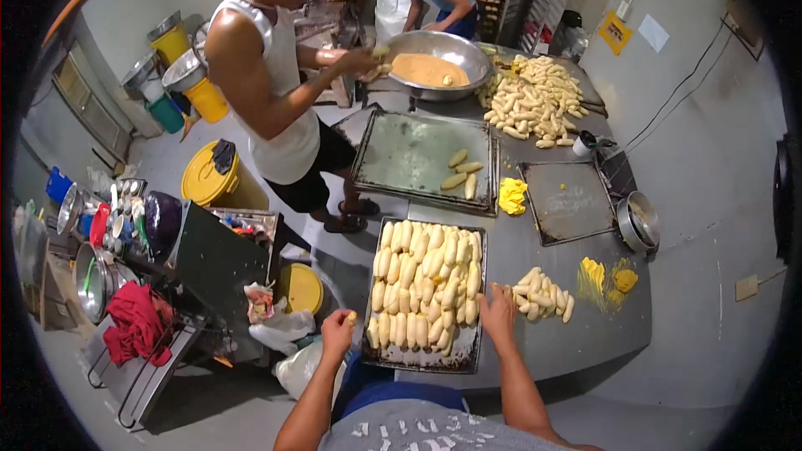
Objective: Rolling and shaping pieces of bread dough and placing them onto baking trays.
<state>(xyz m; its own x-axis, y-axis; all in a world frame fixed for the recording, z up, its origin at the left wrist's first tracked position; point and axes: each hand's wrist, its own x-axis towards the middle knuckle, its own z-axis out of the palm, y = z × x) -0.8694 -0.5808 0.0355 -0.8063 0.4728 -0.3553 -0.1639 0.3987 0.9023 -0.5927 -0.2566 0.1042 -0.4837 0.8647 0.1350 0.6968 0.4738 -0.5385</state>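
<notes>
Packed rows of pale yellow dough rolls (418, 280) cover a dark baking tray (478, 352) right in front of me. Off the tray's left edge, my left hand (338, 334) is closed in a pinch; a small yellowish bit shows at its fingertips, too small to name. My right hand (499, 313) is at the tray's right edge with its fingers stretched forward, apparently holding nothing. A small heap of dough rolls (543, 294) lies on the table just right of that hand.
Ahead is a larger tray (401, 150) with a few rolls. Across from it, a person (267, 92) works over a metal bowl (468, 54) of brown crumbs. A big dough-roll pile (535, 96), yellow spread (592, 271), an empty-looking tray (568, 200) and round pans (639, 221) stand rightward.
</notes>
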